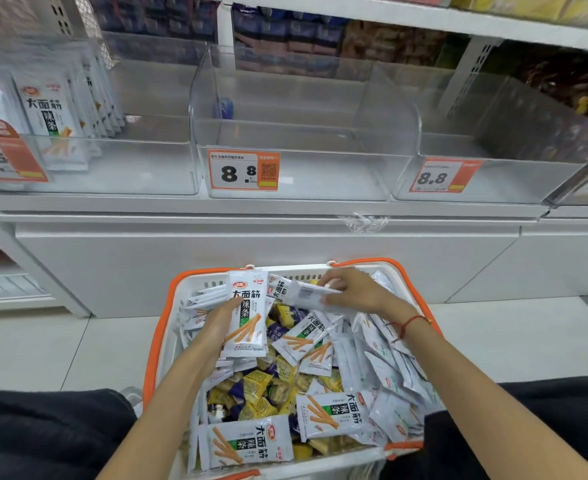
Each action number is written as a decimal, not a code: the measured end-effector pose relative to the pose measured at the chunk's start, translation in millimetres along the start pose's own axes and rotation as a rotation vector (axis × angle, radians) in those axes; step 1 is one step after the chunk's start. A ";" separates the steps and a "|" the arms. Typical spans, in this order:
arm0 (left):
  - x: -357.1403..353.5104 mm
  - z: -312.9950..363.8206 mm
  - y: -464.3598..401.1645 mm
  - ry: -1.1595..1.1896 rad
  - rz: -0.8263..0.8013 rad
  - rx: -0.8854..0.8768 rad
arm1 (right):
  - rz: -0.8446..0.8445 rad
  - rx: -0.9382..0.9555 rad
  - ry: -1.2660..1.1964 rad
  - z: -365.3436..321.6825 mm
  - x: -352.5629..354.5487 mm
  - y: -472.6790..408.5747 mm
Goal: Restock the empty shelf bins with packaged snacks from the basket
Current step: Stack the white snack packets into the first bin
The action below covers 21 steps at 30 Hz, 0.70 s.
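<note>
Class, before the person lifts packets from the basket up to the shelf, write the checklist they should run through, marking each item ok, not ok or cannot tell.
1. Left hand holds a white snack packet upright: ok.
2. Right hand grips a second packet, barcode side up: ok.
3. Matching bin on the left already holds the same white packets, with room at its front: ok.
4. Middle bin, tagged 8.8, has free space: ok, but whether it suits these packets: cannot tell.
5. Basket sits steady on the floor: cannot tell.
6. Path from the basket to the shelf is free: ok.
</note>
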<state>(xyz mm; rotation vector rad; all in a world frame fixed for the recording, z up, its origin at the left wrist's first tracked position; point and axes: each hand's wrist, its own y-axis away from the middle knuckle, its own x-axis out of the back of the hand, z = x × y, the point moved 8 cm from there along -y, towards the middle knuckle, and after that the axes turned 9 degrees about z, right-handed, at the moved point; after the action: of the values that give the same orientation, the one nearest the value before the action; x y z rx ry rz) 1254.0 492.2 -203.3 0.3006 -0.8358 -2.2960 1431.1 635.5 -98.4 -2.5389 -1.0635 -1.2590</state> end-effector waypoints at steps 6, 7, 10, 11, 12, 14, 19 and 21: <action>12.6 5.6 17.3 -0.058 0.023 0.074 | 0.236 0.366 -0.015 -65.7 1.4 20.8; 14.5 4.0 16.4 -0.059 -0.005 0.095 | 0.242 0.464 0.059 -80.9 -9.5 26.8; 21.0 12.1 22.3 -0.038 -0.080 0.093 | 0.228 0.711 0.227 -107.4 -46.3 43.0; 20.3 13.5 23.1 -0.038 -0.115 0.095 | 0.228 0.749 0.257 -106.8 -56.6 45.5; 17.9 13.5 24.0 -0.049 -0.153 0.095 | 0.232 0.757 0.269 -103.2 -64.5 46.1; 13.9 11.5 27.5 -0.085 -0.179 0.088 | 0.247 0.706 0.227 -91.9 -73.2 44.8; 7.5 6.5 30.2 -0.024 -0.098 0.058 | 0.252 0.609 0.159 -70.6 -89.3 41.8; 7.1 10.3 31.1 -0.032 -0.063 0.023 | 0.204 0.571 0.133 -66.7 -95.5 40.4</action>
<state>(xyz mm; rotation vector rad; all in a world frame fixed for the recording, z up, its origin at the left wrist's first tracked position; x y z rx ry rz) 1260.3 474.7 -175.5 0.3044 -0.8805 -2.3565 1374.0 527.9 -117.5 -2.0401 -0.9376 -0.8945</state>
